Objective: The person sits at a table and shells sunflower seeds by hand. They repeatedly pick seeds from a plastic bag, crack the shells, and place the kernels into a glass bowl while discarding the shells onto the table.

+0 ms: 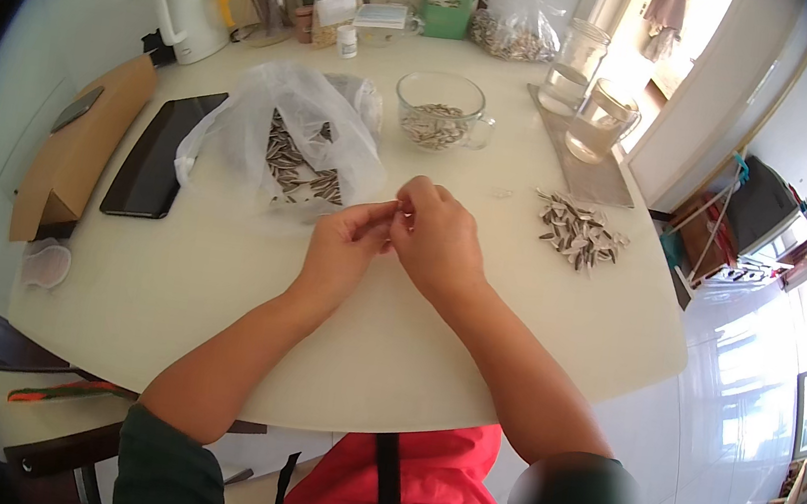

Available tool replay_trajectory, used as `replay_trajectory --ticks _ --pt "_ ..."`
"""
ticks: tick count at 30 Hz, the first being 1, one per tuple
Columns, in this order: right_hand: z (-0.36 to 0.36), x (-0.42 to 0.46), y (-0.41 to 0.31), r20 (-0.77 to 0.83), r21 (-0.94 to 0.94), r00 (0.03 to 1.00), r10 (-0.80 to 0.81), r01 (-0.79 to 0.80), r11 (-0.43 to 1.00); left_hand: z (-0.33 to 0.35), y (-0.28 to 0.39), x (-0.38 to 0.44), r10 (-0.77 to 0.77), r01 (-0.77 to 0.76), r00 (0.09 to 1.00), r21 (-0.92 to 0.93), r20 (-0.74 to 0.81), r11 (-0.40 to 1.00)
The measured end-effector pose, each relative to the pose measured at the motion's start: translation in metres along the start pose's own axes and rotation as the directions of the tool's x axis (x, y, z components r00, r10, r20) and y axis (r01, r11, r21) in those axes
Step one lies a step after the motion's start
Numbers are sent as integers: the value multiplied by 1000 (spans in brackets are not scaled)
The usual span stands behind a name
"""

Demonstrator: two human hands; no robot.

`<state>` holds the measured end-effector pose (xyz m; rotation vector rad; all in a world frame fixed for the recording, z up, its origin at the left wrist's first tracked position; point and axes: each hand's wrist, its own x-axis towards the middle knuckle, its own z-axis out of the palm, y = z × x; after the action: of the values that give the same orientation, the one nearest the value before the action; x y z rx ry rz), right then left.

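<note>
My left hand (348,241) and my right hand (439,237) meet above the middle of the table. Their fingertips pinch a small sunflower seed (401,206), mostly hidden by the fingers. Left of them lies an open translucent plastic bag (237,129) with striped sunflower seeds (291,155) inside. Just beyond my hands stands a clear glass cup (442,94) with a side handle, partly filled with pale shelled kernels (434,126). A loose pile of split seed shells (580,232) spreads on the table to the right.
A glass mug of water (600,129) and a glass jar (573,72) stand on a grey mat (597,181). At left lie a black tablet (166,155) and a cardboard box (95,146). Behind are a white kettle (194,18), a green tin (449,1) and another seed bag (517,32).
</note>
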<state>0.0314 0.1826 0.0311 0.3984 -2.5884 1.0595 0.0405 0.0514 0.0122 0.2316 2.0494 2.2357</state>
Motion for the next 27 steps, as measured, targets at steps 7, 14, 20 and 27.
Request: replay_trajectory --ticks 7,14,20,27 --pt "0 1 -1 -20 24 996 89 -88 996 1 0 0 1 0 1000 -38 6 999" --pt "-2 4 0 1 196 996 87 -85 977 0 2 0 17 -17 998 3 -54 1000" --pt "-7 7 7 -1 239 998 58 -56 969 4 3 3 -7 6 998 -11 -67 1000" --pt "-30 22 37 -201 -67 976 80 -95 993 -11 7 2 105 -105 991 5 -86 994"
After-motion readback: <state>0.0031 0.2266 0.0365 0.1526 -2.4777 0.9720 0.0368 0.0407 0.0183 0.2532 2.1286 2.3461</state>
